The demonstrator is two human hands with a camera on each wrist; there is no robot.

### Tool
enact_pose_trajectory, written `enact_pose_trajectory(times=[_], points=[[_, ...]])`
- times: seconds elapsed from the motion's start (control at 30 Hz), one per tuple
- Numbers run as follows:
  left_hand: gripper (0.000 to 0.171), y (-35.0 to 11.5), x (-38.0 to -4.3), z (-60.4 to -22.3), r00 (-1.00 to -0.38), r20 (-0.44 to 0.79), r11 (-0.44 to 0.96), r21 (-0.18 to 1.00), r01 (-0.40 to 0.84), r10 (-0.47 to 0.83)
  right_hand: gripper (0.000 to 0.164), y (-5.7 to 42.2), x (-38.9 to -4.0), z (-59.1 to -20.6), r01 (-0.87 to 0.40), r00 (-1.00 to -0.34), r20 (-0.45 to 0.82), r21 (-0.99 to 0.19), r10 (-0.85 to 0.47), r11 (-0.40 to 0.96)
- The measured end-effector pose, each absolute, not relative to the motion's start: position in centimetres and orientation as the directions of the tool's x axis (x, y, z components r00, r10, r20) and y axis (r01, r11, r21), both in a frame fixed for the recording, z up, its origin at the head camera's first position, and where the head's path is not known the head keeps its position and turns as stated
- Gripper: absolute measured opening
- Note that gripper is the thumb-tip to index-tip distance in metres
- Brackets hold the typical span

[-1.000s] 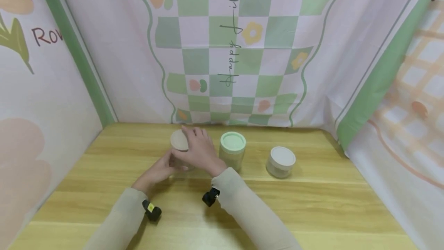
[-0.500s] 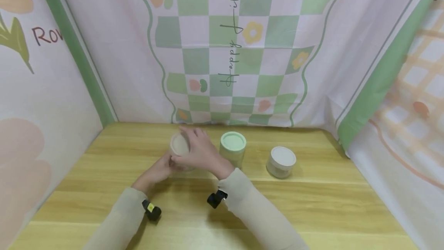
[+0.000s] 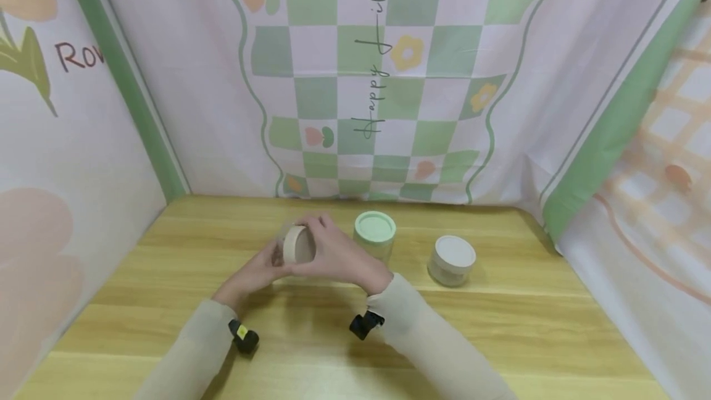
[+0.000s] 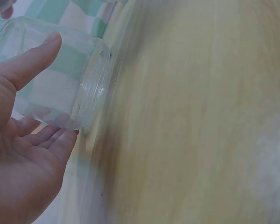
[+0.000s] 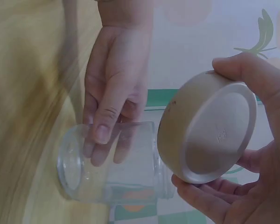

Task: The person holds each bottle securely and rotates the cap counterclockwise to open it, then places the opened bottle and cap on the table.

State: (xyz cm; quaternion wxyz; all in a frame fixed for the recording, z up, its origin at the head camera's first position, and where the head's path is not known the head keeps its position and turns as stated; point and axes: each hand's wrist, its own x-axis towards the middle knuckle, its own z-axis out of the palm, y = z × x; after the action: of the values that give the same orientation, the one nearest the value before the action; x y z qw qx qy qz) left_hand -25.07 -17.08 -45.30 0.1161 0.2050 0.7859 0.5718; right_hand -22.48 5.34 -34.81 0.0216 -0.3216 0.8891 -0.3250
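My left hand (image 3: 252,275) grips a clear glass jar (image 5: 130,179), thumb along one side and fingers curled round the other. The jar stands upright on the table, see-through down to its thick base. My right hand (image 3: 347,258) pinches a beige round lid (image 5: 210,130) by its edge, thumb opposite the fingers. The lid is off the jar and tilted, close by the jar's mouth in the right wrist view. From the head, the hands and lid hide most of the jar. In the left wrist view the jar (image 4: 60,84) fills the upper left, by the left thumb.
Just right of the hands stands a glass jar with a mint-green lid (image 3: 374,228). Farther right sits a shorter jar with a white lid (image 3: 453,252). A patterned cloth (image 3: 361,79) hangs behind the wooden table (image 3: 311,338), with more cloth on both sides.
The beige lid has come off the jar and tipped up in my right hand, which has drawn right and slightly nearer. My left hand has stayed on the jar.
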Motion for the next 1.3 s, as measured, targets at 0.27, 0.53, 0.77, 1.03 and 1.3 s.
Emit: enact_pose_trajectory(times=[0.27, 0.53, 0.77, 1.03, 1.3], points=[[0.091, -17.1, -25.1, -45.2, -0.903, 0.005, 0.302, 0.942, 0.148, 0.429, 0.086, 6.4, -21.8, -35.4, -0.617, -0.761, 0.213, -0.532, -0.613, 0.58], [0.095, -16.9, -25.1, -45.2, -0.917, -0.046, 0.33, 0.939, 0.096, 0.397, 0.082, 6.8, -21.4, -36.7, -0.612, -0.7, 0.168, -0.642, -0.694, 0.462], [0.096, -16.9, -25.2, -45.4, -0.918, -0.045, 0.333, 0.938, 0.097, 0.393, 0.076, 7.1, -21.3, -38.4, -0.608, -0.656, 0.134, -0.678, -0.742, 0.414], [0.084, -16.8, -25.2, -45.3, -0.928, -0.039, 0.342, 0.935, 0.097, 0.371, 0.081, 7.2, -21.0, -40.5, -0.534, -0.644, 0.006, -0.72, -0.765, 0.444], [0.086, -16.8, -25.0, -45.1, -0.924, -0.027, 0.342, 0.933, 0.114, 0.38, 0.08, 6.9, -21.2, -41.9, -0.48, -0.641, -0.044, -0.756, -0.766, 0.445]])
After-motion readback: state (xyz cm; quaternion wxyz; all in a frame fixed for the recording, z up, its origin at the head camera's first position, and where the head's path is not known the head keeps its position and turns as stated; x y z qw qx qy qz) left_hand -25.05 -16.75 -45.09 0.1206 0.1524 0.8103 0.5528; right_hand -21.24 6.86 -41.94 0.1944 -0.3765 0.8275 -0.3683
